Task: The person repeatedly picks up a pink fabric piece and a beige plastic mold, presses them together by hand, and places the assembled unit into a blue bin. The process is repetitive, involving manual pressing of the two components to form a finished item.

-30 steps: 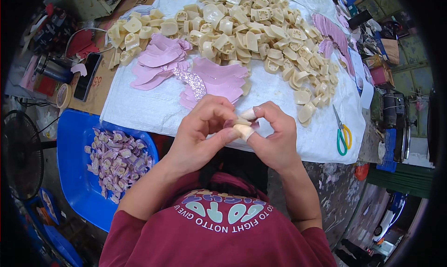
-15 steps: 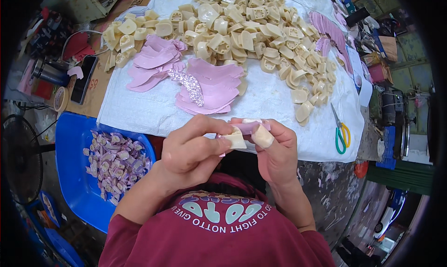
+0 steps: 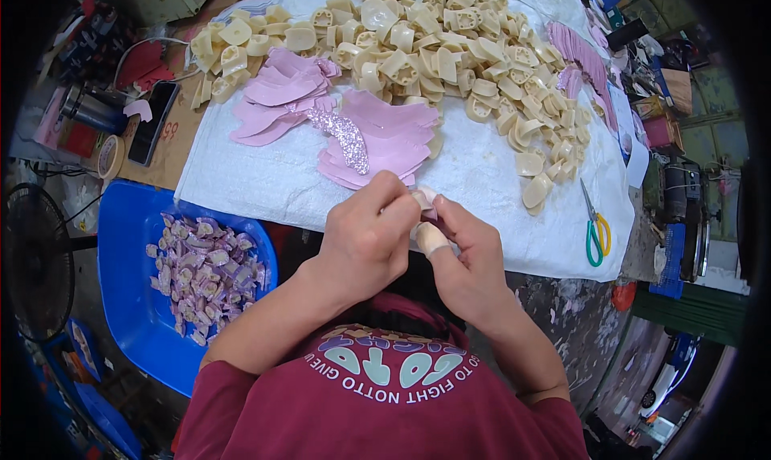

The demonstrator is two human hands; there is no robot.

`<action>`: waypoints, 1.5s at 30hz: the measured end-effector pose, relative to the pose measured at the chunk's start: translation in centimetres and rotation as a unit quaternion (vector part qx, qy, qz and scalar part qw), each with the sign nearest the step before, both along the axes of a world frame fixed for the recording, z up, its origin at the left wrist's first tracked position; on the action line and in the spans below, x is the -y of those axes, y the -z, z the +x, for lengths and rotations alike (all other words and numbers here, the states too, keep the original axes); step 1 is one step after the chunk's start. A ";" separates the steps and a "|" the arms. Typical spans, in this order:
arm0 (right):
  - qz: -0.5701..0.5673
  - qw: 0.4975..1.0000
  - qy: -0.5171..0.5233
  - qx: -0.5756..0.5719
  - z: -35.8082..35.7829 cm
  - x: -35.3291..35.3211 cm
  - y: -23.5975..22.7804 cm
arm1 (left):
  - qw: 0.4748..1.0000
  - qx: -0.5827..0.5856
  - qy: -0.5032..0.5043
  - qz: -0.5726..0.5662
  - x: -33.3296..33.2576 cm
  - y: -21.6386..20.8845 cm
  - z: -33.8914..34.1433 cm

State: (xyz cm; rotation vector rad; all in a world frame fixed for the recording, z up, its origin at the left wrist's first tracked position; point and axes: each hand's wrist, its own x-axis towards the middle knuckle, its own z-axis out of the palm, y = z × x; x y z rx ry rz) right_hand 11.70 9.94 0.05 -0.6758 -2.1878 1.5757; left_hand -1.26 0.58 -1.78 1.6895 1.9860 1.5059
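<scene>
Close to my body, just off the near table edge, my two hands meet around a small cream plastic shoe heel [image 3: 421, 199] with a pink covering piece on it. My left hand [image 3: 365, 234] is closed on its left side, the fingers curled and hiding most of it. Pinching from the other side is my right hand [image 3: 474, 255], its thumb wrapped in a pale cover [image 3: 431, 239]. Beyond my hands lies a stack of pink cut pieces [image 3: 377, 135], with a glittery strip [image 3: 344, 139] on top. A second pink stack [image 3: 277, 95] sits to its left.
Bare cream heels [image 3: 450, 46] are heaped across the white cloth [image 3: 265, 183]. Covered heels [image 3: 205, 271] fill part of a blue basin [image 3: 128, 299] at left. Scissors [image 3: 596, 227] lie at right, pink strips [image 3: 582, 54] beyond. A phone [image 3: 152, 123] and tape roll [image 3: 111, 156] are at far left.
My hands have drawn closer together, and my left hand has turned over the heel, covering more of it. The whole view has shifted slightly.
</scene>
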 end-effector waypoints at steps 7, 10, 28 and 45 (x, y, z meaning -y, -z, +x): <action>-0.187 0.970 0.107 -0.113 0.2 0.5 0.5 | 0.990 0.116 -0.020 0.078 -0.5 0.5 0.6; -0.170 0.970 0.115 -0.129 0.4 0.4 0.5 | 0.990 0.122 0.005 0.067 -0.5 0.5 0.4; -0.235 0.959 0.033 -0.152 1.1 -1.9 1.0 | 0.807 0.578 0.107 0.057 -1.0 1.7 1.0; 0.139 0.983 -0.113 -0.032 -0.3 -4.4 0.6 | 0.886 0.430 0.111 -0.133 0.1 0.6 -1.0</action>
